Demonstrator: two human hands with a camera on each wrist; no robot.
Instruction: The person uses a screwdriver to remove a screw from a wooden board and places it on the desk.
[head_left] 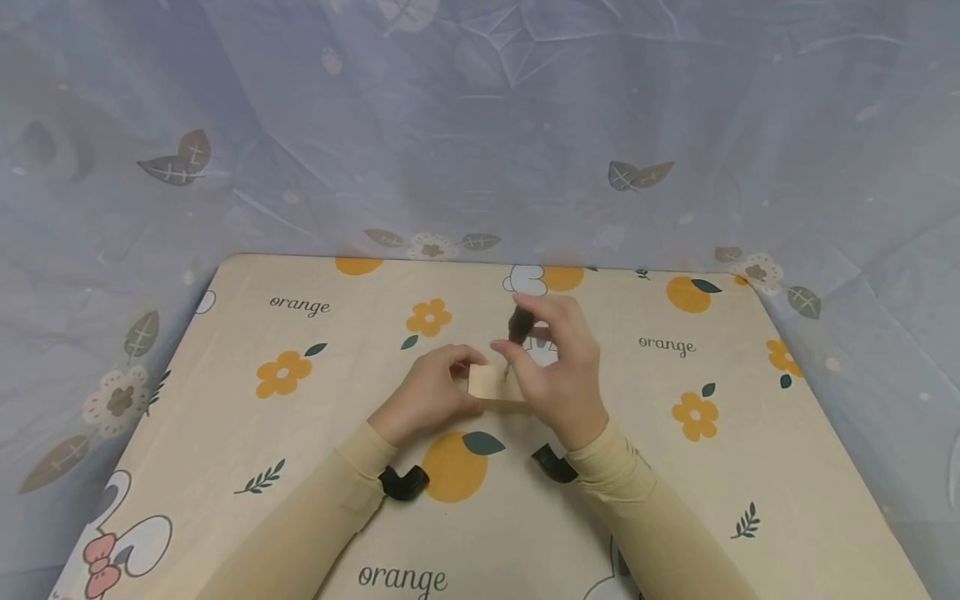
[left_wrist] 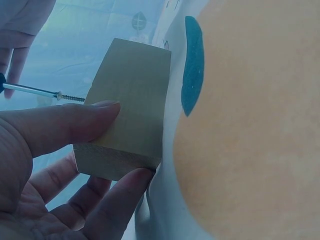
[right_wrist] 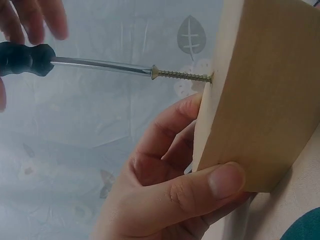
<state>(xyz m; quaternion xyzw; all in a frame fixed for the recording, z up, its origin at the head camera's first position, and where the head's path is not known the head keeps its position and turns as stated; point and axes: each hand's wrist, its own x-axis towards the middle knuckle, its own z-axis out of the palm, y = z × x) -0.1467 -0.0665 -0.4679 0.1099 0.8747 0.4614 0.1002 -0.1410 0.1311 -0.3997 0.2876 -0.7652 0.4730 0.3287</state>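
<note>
My left hand grips a pale wooden block by one end, thumb on one face and fingers on the other sides. The block stands on the tablecloth. A threaded screw has its tip in the block's upper face, and most of its thread shows. The tip of a screwdriver meets the screw head, its shaft in line with the screw. My right hand holds the screwdriver's dark handle between thumb and fingers above the block.
A cream tablecloth printed with oranges, flowers and words covers the table. Black wrist mounts sit under both cuffs. Behind the table's far edge hangs a grey-blue patterned curtain.
</note>
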